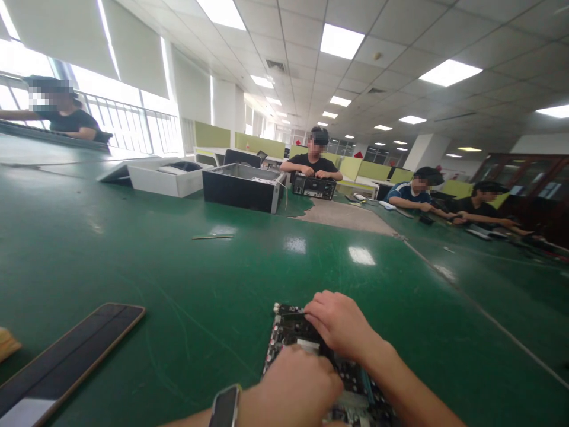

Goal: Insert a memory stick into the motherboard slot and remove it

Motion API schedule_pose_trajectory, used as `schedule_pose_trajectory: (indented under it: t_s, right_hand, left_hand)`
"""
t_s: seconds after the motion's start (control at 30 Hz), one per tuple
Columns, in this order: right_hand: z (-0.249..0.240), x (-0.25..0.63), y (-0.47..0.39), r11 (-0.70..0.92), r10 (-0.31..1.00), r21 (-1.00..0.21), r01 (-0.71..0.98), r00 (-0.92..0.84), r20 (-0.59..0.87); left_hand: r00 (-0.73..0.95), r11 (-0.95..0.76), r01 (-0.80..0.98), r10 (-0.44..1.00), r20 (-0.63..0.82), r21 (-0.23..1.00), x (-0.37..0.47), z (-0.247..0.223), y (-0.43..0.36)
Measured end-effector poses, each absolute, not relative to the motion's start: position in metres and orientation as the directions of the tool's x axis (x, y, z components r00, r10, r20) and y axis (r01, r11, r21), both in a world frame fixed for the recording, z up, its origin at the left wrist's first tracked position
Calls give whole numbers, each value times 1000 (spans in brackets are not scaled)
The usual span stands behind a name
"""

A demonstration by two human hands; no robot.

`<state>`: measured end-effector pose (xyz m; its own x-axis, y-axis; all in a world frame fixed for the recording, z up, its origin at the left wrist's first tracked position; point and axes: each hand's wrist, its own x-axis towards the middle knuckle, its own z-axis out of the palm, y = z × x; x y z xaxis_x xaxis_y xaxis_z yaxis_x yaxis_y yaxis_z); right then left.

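A dark circuit board (288,323) with many small parts lies on the green tabletop (200,279) at the bottom centre. My left hand (296,379), below a wristwatch strap and screen (226,406), is over the middle of the board with its fingers curled under and hidden. My right hand (340,323) rests at the board's far edge, its fingers bent together over the corner; what they grip, if anything, is too small to make out.
A phone-like dark slab (75,350) lies at the left, and a thin rod (213,237) further back. Beyond stand an open black case (240,193) and a white box (164,181). Several people sit around the table, one handling a metal unit (313,185).
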<state>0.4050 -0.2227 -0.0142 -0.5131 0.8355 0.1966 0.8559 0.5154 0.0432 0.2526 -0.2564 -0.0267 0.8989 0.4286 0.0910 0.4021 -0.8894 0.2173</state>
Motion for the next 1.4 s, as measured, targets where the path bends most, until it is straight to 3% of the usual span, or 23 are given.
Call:
schedule_pose_trajectory:
  t_s: [0.13,0.23,0.67,0.9,1.4]
  right_hand:
    - [-20,409,-221,512,839,-44,858,-488,241]
    - [-20,409,-222,508,843,-124,852,-462,277]
    - [-40,430,-212,424,898,-437,793,-304,318]
    - [-58,437,-208,423,900,-607,673,-236,365]
    - [-62,437,-207,396,914,-621,676,-226,337]
  left_hand:
    - [695,-729,654,684,222,201,227,9,-221]
    - [598,-649,737,757,263,190,217,8,-195]
    - [609,-632,755,774,172,174,212,-18,-170]
    - [640,-663,721,748,175,202,213,-25,-166]
    - [611,-626,755,780,135,195,214,-22,-169]
